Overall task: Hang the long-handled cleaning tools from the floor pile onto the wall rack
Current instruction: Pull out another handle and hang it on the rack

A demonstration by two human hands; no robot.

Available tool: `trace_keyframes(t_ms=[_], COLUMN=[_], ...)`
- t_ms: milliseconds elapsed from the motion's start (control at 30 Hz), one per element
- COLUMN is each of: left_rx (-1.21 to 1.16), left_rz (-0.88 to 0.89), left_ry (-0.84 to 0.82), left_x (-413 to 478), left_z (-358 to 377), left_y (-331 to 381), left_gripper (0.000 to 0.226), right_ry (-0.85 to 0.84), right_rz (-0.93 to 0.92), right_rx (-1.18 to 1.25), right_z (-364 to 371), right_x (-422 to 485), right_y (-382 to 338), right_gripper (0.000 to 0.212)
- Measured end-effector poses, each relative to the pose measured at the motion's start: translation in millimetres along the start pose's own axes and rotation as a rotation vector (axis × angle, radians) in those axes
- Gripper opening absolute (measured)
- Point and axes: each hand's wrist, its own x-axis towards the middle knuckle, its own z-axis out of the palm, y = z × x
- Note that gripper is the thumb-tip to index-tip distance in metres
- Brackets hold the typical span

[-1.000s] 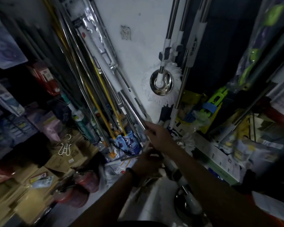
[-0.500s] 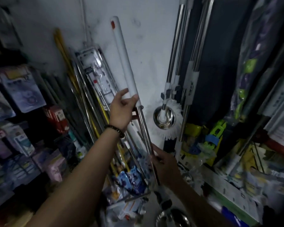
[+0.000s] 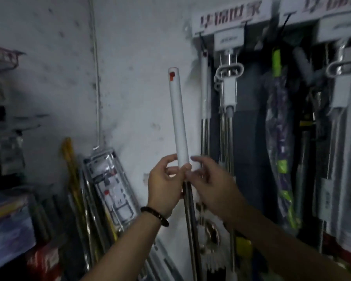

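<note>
1. My left hand (image 3: 164, 185) curls around the mop (image 3: 178, 118) where its white grip ends.
2. My right hand (image 3: 210, 185) pinches the same spot, fingertips touching the left.
3. The mop stands nearly upright, just left of the rack (image 3: 229, 30).

Your pole (image 3: 179, 128) has an upper sleeve of smooth, matt white plastic with a small red plastic insert (image 3: 172, 76); its lower shaft (image 3: 190, 220) is bright, glossy metal. The hung tools (image 3: 225, 134) show similar polished metal tubes and white plastic loops (image 3: 229, 71). The wall (image 3: 130, 78) is matt, rough, stained plaster. The leaning pack (image 3: 109, 179) is wrapped in glossy clear film.
</note>
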Motion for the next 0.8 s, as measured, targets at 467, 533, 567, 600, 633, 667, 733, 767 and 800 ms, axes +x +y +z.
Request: trace_keyframes(t_ms=[467,533,567,600,633,667,733,767,800], left_rx=[0.155,0.183,0.197,0.209,0.217,0.223,0.229,0.227,0.221], left_rz=[0.283,0.316,0.321,0.319,0.314,0.306,0.283,0.269,0.254], left_ry=[-0.033,-0.016,-0.011,-0.01,-0.007,-0.001,0.01,0.016,0.024], left_x=[148,163,170,178,186,194,208,214,219], left_z=[55,65,70,75,79,83,91,94,96], left_y=[71,70,69,67,66,65,60,57,54], left_gripper=[0.038,0.04,0.041,0.042,0.043,0.044,0.047,0.048,0.05], right_ry=[0.297,0.311,0.318,0.326,0.332,0.336,0.336,0.333,0.326], right_rz=[-0.147,-0.136,-0.134,-0.136,-0.142,-0.151,-0.163,-0.16,-0.154], right_rx=[-0.185,-0.179,-0.169,-0.158,-0.151,-0.156,-0.189,-0.201,-0.208], right_z=[-46,-50,-53,-55,-57,-57,-57,-55,-54], right_x=[182,202,212,221,230,240,258,266,273], right_y=[-73,-66,-61,-55,-49,-43,-30,-22,-16], right_gripper=[0.077,0.077,0.078,0.078,0.078,0.078,0.078,0.08,0.081])
